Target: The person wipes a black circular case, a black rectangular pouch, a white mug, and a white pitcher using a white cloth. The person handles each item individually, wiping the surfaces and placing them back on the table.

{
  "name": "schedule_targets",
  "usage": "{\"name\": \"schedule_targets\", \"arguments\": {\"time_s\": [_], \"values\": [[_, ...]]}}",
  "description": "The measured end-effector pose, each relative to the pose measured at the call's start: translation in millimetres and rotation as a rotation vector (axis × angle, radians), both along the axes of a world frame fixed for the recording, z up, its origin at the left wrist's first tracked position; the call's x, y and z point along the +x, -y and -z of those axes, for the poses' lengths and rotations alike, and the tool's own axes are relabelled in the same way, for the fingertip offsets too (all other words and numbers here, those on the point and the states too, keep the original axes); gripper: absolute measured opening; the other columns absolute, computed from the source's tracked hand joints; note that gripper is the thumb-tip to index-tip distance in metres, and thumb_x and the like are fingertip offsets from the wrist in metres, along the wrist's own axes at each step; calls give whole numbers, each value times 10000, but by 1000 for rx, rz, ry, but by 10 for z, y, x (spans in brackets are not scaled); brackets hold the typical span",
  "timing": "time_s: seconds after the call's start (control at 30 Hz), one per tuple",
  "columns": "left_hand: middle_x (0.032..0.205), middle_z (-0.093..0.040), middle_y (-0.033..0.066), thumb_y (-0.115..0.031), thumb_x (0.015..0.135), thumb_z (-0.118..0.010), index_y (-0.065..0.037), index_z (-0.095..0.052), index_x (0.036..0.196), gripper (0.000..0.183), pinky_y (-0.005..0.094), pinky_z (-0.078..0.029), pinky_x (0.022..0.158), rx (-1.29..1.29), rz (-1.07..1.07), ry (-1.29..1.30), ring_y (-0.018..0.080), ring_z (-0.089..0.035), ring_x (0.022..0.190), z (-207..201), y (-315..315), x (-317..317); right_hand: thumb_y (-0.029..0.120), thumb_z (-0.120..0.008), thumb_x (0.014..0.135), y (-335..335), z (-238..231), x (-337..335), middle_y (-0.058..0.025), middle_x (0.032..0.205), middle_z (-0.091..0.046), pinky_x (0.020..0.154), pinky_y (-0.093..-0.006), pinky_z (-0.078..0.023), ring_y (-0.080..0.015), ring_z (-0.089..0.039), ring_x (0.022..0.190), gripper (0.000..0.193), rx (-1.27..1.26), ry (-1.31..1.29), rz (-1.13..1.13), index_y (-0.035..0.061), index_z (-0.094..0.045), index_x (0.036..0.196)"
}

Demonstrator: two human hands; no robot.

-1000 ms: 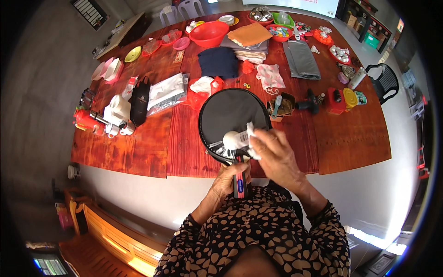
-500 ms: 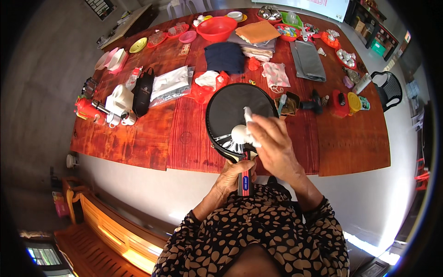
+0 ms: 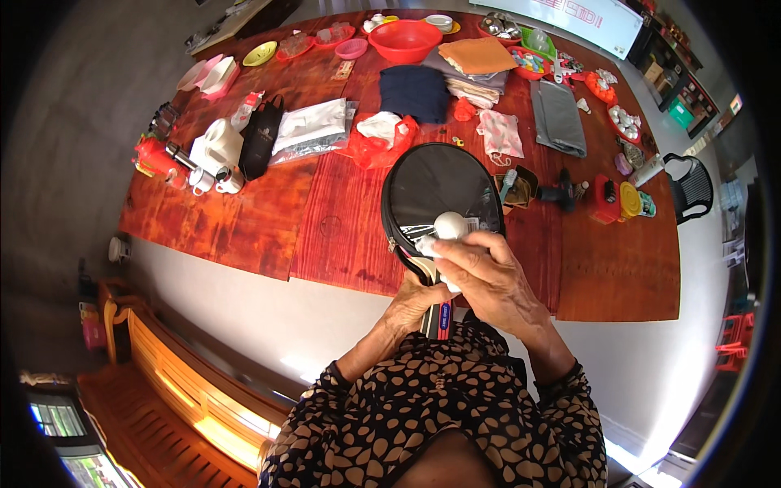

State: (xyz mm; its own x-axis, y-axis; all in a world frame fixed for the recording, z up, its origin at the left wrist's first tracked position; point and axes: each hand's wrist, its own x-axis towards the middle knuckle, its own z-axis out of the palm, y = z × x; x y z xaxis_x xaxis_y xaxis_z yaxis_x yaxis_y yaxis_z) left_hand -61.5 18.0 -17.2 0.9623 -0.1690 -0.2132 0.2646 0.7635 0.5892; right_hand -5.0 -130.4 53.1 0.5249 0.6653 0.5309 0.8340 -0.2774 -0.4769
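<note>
My left hand (image 3: 412, 304) is closed round the red-and-black handle (image 3: 440, 320) of a table tennis bat. A round black zip case (image 3: 441, 175) covers the bat's head, which tilts up over the near edge of the table. On the lower part of the case is a white ball shape (image 3: 450, 225) with white streaks; I cannot tell whether it is printed or a real ball. My right hand (image 3: 492, 283) pinches a crumpled white cloth or tissue (image 3: 426, 246) against the lower case, just above the handle. Its fingers partly hide the case's lower right.
On the reddish wooden table (image 3: 342, 252), a red bag (image 3: 381, 146), dark folded cloth (image 3: 413, 93) and pink drawstring pouch (image 3: 499, 132) lie beyond the bat. Mugs and a white jug (image 3: 218, 146) stand left. A red basin (image 3: 404, 41) sits at the back, a wooden bench (image 3: 187, 378) lower left.
My right hand has moved down the case with the white cloth, from beside the ball shape to below it. The bat sits slightly further right in view, still held by my left hand.
</note>
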Motion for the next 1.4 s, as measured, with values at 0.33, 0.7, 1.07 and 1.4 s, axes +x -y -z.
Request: {"name": "schedule_targets", "arguments": {"time_s": [0.33,0.7,1.07,1.4], "values": [[1060,-597,40,18,675,-762,-56,-499,1229,617,305,-529,834,391,-8,75,148,-586,962,-104,104,6,29,-630,753,-159,-324,167,-87,1145,-562,835,-345,-474,-263,-506,998,346,-84,253,148,-3,-594,1095],[1013,-541,17,-62,667,-766,-58,-410,1249,682,302,-518,822,262,24,-42,151,-557,933,-32,42,-42,102,-594,798,-330,-284,169,-56,1252,-556,855,-338,-467,-229,-501,1045,278,-190,229,-78,19,-623,1062],[1062,-556,49,-40,665,-799,-48,-344,1299,780,305,-501,848,614,247,-115,149,-557,954,25,-33,-53,-62,-567,714,-174,-116,755,-116,1154,-589,885,-389,-451,-314,-532,1005,366,-66,122,304,-18,-622,1073],[924,-587,58,-30,652,-780,-44,-422,1172,631,285,-544,686,652,229,-16,154,-602,789,-89,-96,22,-42,-600,724,-353,-117,706,-62,1242,-558,900,-348,-457,-260,-514,1034,425,-19,178,214,20,-599,1144]]}}
